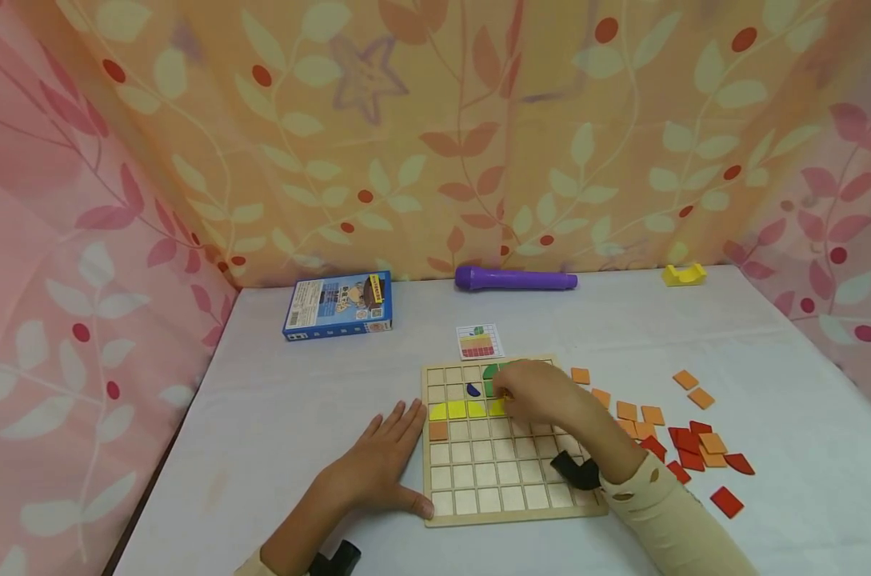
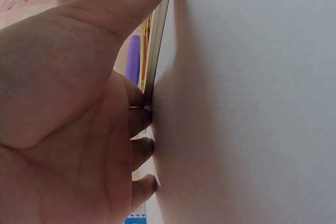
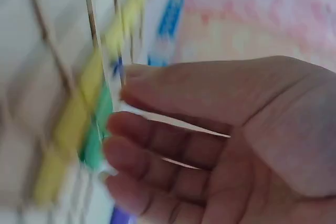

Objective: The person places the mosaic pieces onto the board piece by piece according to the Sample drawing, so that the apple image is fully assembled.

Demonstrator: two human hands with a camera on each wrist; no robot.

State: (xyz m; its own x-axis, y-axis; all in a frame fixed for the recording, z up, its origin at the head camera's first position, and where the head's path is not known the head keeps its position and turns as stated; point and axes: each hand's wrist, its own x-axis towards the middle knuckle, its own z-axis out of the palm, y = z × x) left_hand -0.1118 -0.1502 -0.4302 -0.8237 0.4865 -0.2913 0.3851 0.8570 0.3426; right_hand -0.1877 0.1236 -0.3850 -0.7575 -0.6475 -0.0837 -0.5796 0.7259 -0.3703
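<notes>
A wooden grid board (image 1: 478, 478) lies on the table, with a row of yellow pieces (image 1: 457, 410), green pieces (image 1: 489, 372), a dark blue piece (image 1: 473, 390) and an orange square (image 1: 438, 431) in its cells. My left hand (image 1: 377, 464) rests at the board's left edge, fingers spread and thumb at the near corner; in the left wrist view the fingertips touch the tablecloth. Over the board's upper part, my right hand (image 1: 539, 392) has its fingertips close to the green and yellow pieces. In the right wrist view its fingers bend loosely, with nothing seen between thumb and fingers.
Loose orange squares (image 1: 626, 410) and red pieces (image 1: 727, 502) are scattered right of the board. Behind it lies a small pattern card (image 1: 480, 342). Farther back are a blue box (image 1: 340, 306), a purple microphone-shaped object (image 1: 516, 279) and a yellow holder (image 1: 684, 275). Patterned curtains surround the table.
</notes>
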